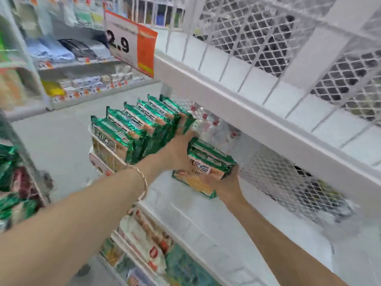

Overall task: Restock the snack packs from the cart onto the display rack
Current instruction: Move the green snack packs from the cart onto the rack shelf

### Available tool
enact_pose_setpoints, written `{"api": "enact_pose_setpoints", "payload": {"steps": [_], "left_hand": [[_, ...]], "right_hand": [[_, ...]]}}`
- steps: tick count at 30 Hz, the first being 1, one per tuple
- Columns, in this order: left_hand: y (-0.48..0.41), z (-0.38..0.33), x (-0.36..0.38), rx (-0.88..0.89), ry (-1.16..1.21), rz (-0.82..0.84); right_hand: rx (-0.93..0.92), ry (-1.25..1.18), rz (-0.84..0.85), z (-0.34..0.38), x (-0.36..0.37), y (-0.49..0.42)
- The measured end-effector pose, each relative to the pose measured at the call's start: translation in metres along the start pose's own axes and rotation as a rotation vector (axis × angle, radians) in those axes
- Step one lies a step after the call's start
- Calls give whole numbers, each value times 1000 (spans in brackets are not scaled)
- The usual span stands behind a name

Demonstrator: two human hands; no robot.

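A row of green snack packs (136, 129) stands upright at the left end of the white display rack shelf (185, 207). Just right of that row, both hands hold a small stack of the same green snack packs (208, 159) above the shelf. My left hand (175, 155) lies between the row and the stack, fingers along the stack's left side and thumb on its front. My right hand (226, 184) grips the stack from below and from the right. More green packs (8, 162) lie in the cart at the left edge.
The empty upper shelf (226, 100) overhangs my hands, and a 2.9 price sign (132, 44) hangs at its left end. White mesh (278, 178) backs the rack. Other packets (144, 240) fill the tier below. Across the aisle floor (61, 137) stand other shelves.
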State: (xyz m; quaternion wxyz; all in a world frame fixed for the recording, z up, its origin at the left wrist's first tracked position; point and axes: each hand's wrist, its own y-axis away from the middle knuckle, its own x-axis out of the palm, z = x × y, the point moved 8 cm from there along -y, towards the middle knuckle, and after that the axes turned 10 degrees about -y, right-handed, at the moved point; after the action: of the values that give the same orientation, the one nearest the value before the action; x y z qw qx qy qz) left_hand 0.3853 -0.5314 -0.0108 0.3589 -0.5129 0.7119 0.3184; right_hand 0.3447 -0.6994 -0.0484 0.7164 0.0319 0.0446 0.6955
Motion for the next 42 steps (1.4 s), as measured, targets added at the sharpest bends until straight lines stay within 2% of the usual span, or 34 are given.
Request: {"api": "enact_pose_setpoints", "payload": {"steps": [4, 6, 11, 17, 20, 22, 23, 25, 28, 30, 32, 35, 39, 42], "left_hand": [[-20, -9, 15, 239, -745, -81], [-30, -8, 8, 321, -889, -184], [-59, 13, -4, 266, -1045, -220], [-73, 27, -15, 114, -1083, -231], [-69, 23, -14, 133, -1073, -220], [-68, 22, -15, 173, -1076, -217], [-68, 23, -16, 186, -1089, -212], [-71, 25, -16, 199, -1112, -195], [-72, 25, -15, 205, -1118, -194], [-73, 27, -15, 201, -1147, -201], [-74, 29, -15, 188, -1179, -209], [-77, 33, -15, 167, -1224, -210], [-83, 35, -14, 112, -1271, -210], [-80, 33, -12, 50, -1258, -194]], "right_hand": [[-77, 53, 55, -36, -6, -29], [-155, 46, 27, -41, -5, -42], [-235, -14, 1, -40, 23, -80], [-282, -6, 32, -32, 42, -111], [-285, 38, 87, -27, 34, -111], [-343, 41, 65, -17, 25, -95], [-417, 119, 6, -10, 19, -83], [-637, 468, -102, 4, 15, -63], [-1075, 1066, -3, -1, 42, -51], [-1202, 1354, 47, -15, 50, -68], [-1209, 1502, 62, -20, 47, -90], [-1214, 1592, 54, -22, 44, -105], [-1204, 1609, 21, -22, 50, -106], [-1126, 1625, 28, -21, 50, -104]]}}
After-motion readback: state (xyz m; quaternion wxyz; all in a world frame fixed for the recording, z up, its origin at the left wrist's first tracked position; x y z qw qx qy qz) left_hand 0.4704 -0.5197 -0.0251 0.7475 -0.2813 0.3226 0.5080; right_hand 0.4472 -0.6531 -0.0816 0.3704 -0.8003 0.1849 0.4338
